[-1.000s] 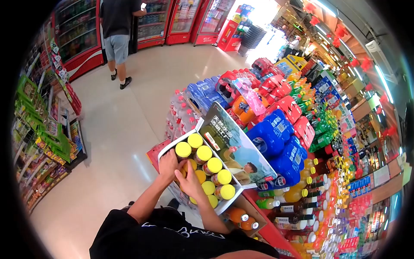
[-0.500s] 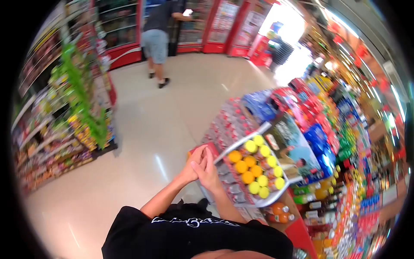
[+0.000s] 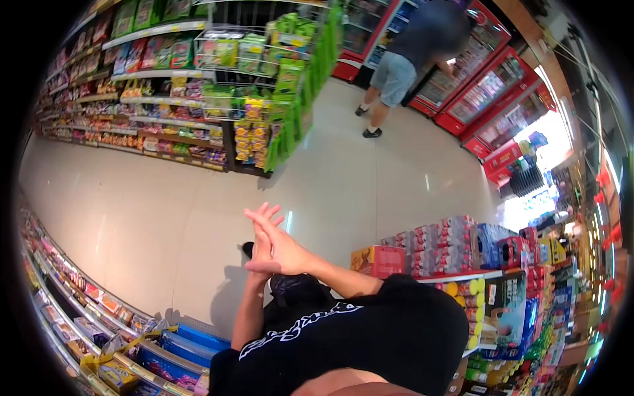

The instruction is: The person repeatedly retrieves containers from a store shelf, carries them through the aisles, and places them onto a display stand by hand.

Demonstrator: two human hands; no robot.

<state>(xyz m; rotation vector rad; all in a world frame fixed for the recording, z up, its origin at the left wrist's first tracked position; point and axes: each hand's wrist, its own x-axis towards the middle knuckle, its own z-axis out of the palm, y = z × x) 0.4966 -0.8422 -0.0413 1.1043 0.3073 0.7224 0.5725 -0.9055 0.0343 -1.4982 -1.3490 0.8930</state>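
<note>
Hands point(image 3: 282, 254) swung left, apart from red carton point(image 3: 379, 261), pressed together, fingers point(image 3: 262, 221) outstretched.

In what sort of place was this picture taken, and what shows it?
Most likely a small supermarket or convenience store: there are long shelves of bagged snacks, red glass-door coolers and stacked drink packs.

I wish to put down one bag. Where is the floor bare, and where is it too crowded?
Bare floor lies between the snack shelves and the lower-left shelves, and also between the hanging green packets and the red box. The right side is crowded: bottle packs and yellow-lidded jars stand close together.
</note>
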